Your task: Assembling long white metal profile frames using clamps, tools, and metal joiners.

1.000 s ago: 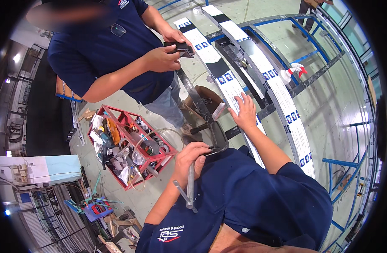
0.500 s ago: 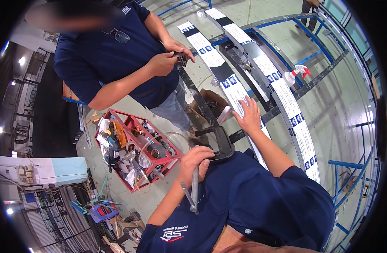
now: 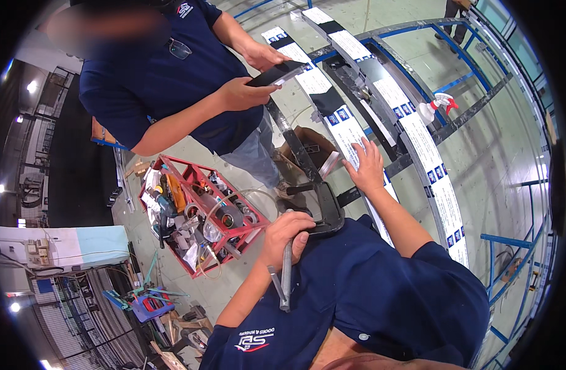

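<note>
My left hand (image 3: 285,235) is wrapped round a large black C-clamp (image 3: 336,216), gripping it near its threaded screw, whose bar handle hangs down toward my shirt. My right hand (image 3: 367,166), fingers spread, rests on a long profile (image 3: 343,128) covered in white film with blue marks. Beside it on the right runs a second film-covered profile (image 3: 412,132). Across from me a co-worker in a dark blue shirt holds a short dark profile piece (image 3: 275,74) in both hands.
The profiles lie across a blue and black metal frame (image 3: 440,132). A white spray bottle with a red trigger (image 3: 436,108) stands to the right. On the floor at left sits a red tool crate (image 3: 233,237), with an open cardboard box (image 3: 304,148) near the co-worker's feet.
The co-worker has turned the dark piece, so its long side now shows instead of its end. My hands and the clamp have hardly moved.
</note>
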`<state>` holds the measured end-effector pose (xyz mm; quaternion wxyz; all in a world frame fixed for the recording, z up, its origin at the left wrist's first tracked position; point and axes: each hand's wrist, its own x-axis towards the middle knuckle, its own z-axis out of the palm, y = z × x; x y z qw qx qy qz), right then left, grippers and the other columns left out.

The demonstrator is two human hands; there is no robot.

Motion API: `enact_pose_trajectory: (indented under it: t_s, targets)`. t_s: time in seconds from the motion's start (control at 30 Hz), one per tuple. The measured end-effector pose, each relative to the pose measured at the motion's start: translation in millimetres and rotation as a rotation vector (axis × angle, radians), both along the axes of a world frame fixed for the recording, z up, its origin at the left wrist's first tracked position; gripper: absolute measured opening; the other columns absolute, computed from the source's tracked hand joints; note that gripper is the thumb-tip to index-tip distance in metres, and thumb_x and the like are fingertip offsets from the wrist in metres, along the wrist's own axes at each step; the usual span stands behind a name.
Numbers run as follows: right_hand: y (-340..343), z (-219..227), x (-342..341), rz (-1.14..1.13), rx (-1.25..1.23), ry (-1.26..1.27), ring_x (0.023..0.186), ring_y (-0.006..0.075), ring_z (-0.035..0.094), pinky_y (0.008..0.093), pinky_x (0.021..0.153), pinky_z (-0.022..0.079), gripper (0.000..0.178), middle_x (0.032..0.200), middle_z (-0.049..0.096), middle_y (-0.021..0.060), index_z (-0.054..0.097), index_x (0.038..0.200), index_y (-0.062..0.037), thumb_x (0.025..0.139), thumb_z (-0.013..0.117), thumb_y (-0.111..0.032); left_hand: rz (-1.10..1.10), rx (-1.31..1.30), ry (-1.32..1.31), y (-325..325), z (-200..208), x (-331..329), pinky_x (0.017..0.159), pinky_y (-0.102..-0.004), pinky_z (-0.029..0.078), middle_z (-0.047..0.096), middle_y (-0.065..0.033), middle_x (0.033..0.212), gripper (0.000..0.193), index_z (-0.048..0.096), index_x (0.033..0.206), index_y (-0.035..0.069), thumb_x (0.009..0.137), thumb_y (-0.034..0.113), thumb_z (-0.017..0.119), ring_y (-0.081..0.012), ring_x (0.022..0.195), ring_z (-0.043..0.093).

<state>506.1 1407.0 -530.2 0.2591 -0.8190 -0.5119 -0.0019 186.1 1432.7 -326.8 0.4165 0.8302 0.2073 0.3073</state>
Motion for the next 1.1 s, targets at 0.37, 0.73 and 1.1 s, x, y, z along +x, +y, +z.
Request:
enact_pose_trajectory:
  t_s: [0.37, 0.73, 1.1]
  targets:
    - [1.0, -1.2, -0.3, -0.001, 0.001, -0.007, 0.157, 0.046, 0.037, 0.0587, 0.128, 0.031, 0.064, 0.167, 0.047, 0.018, 0.061, 0.151, -0.0165, 0.098, 0.078, -0.048, 0.0, 0.028, -0.017, 2.2, -5.7, -0.4, 0.086, -0.0433, 0.06, 0.077, -0.018, 0.108, 0.025, 0.077, 0.106, -0.001, 0.106, 0.023, 0.068, -0.0368, 0.095, 0.075]
    - [0.9, -2.4, 1.1, -0.001, 0.013, -0.013, 0.157, 0.0456, 0.038, 0.0584, 0.126, 0.033, 0.064, 0.167, 0.047, 0.0173, 0.06, 0.15, -0.0171, 0.097, 0.081, -0.045, -0.019, 0.032, -0.008, 3.0, -6.7, 2.0, 0.085, -0.0427, 0.06, 0.077, -0.018, 0.11, 0.027, 0.077, 0.108, -0.001, 0.105, 0.024, 0.068, -0.0362, 0.096, 0.075]
    - [0.6, -0.9, 0.8, -0.004, 0.0, -0.006, 0.158, 0.0451, 0.037, 0.0575, 0.127, 0.031, 0.063, 0.168, 0.046, 0.017, 0.06, 0.151, -0.0177, 0.097, 0.08, -0.046, -0.015, 0.037, 0.001, 2.4, -8.5, 0.5, 0.084, -0.0424, 0.059, 0.077, -0.0175, 0.11, 0.026, 0.077, 0.108, 0.0, 0.104, 0.024, 0.069, -0.0359, 0.095, 0.074]
